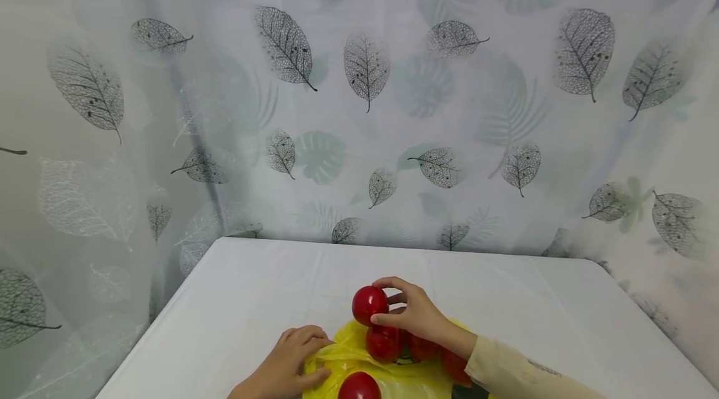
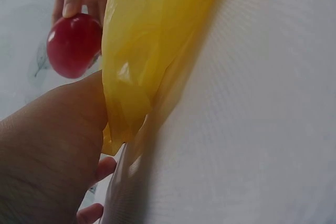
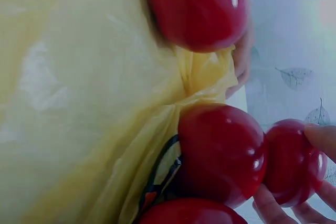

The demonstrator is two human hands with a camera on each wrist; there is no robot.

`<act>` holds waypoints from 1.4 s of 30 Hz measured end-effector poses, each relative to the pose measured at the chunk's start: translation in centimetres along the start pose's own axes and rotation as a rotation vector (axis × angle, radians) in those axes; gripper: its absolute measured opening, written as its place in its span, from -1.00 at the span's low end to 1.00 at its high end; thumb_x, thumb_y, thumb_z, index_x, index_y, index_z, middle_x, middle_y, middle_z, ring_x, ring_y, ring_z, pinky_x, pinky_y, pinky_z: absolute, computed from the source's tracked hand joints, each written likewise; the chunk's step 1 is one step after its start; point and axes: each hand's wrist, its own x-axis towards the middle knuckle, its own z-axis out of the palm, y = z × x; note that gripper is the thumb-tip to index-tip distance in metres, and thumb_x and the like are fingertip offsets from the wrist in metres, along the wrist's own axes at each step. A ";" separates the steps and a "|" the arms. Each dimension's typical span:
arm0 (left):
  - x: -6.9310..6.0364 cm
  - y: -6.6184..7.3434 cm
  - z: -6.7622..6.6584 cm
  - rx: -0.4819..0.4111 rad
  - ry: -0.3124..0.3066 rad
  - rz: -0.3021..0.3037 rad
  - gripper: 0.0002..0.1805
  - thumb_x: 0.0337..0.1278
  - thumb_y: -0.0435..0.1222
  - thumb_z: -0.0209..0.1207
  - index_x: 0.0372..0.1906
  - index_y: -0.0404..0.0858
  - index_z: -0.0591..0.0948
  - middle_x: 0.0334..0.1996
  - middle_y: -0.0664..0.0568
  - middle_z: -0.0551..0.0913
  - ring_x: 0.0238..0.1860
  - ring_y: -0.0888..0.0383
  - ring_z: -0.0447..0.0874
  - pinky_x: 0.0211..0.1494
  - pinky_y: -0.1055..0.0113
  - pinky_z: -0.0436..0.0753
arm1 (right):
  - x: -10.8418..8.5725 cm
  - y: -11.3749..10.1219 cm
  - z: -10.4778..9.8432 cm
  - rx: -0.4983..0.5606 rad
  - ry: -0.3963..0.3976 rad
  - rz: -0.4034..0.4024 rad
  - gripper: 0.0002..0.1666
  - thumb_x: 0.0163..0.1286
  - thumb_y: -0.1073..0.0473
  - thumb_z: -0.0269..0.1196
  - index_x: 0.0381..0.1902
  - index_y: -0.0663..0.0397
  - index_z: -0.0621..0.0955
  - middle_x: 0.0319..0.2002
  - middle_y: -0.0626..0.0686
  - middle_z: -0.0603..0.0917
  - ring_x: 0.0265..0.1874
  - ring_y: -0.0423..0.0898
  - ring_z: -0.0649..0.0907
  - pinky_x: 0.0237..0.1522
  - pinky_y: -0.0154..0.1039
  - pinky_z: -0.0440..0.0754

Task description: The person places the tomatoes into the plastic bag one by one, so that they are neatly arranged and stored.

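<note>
A yellow plastic bag (image 1: 348,366) lies near the front of the table. My left hand (image 1: 292,361) holds its left edge, with some fingers hidden behind the plastic in the left wrist view. Between the thumb and fingers of my right hand (image 1: 415,310) is a glossy red ball (image 1: 369,304), just above the bag's far edge. Close below it sits another red ball (image 1: 384,345), and more red balls lie partly under my right forearm. One more red ball (image 1: 360,386) rests on the bag nearer to me. Dark print (image 3: 157,182) shows on the bag in the right wrist view.
The white table (image 1: 269,280) runs back to a leaf-patterned curtain (image 1: 365,137), which also hangs along both sides. The table's left edge slants away toward its far corner.
</note>
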 end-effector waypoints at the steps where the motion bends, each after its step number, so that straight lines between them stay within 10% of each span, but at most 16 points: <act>1: 0.0 0.0 0.1 -0.002 0.001 0.001 -0.57 0.32 0.15 0.04 0.07 0.00 0.63 0.02 0.26 0.49 0.07 0.23 0.43 0.13 -0.01 0.39 | -0.2 -0.1 0.0 0.001 0.004 -0.002 -0.36 0.18 0.12 0.45 0.20 0.08 0.50 0.15 0.24 0.55 -0.08 0.09 0.68 -0.18 -0.13 0.71; 42: 0.0 -0.1 0.2 0.025 0.029 0.029 -0.58 0.33 0.12 0.06 0.08 -0.02 0.63 0.02 0.27 0.49 0.06 0.23 0.45 0.09 0.01 0.41 | -7.5 -1.3 -1.6 0.134 -0.100 0.040 -0.36 0.22 0.14 0.41 0.22 0.17 0.48 0.13 0.25 0.56 -0.05 -0.02 0.66 -0.11 -0.23 0.69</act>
